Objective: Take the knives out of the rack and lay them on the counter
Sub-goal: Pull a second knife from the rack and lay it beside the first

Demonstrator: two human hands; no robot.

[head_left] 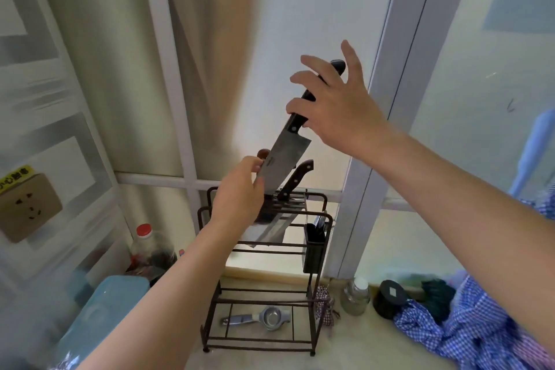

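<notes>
A: What takes up most of the view?

B: The pale counter (345, 348) and, standing on it, a dark metal wire rack (264, 294). Blue checked cloth (468, 336) is heaped on the counter at the right, and a light blue box (102, 312) sits at the left.

A: And the knives?

B: A cleaver (285, 165) with a black riveted handle is lifted out above the rack, tilted, handle up and to the right, blade down and to the left, its lower tip just over the rack's slots. A second knife (292, 182) with a dark handle stands in the slots just behind it, and a broad blade shows lower down through the wires.

A: Where are the hands?

B: The right hand (339, 102) is at the cleaver's handle, arm reaching in from the right, fingers spread wide and loose; the handle passes behind the palm, so whether it is truly gripped I cannot tell. The left hand (240, 192) comes up from below, thumb and fingertips pinching the blade's lower left edge.

A: Anything smaller?

B: A metal squeezer (258, 317) lies on the rack's bottom shelf. A red-capped bottle (144, 245) stands to the left, a glass jar (356, 294) to the right.
</notes>
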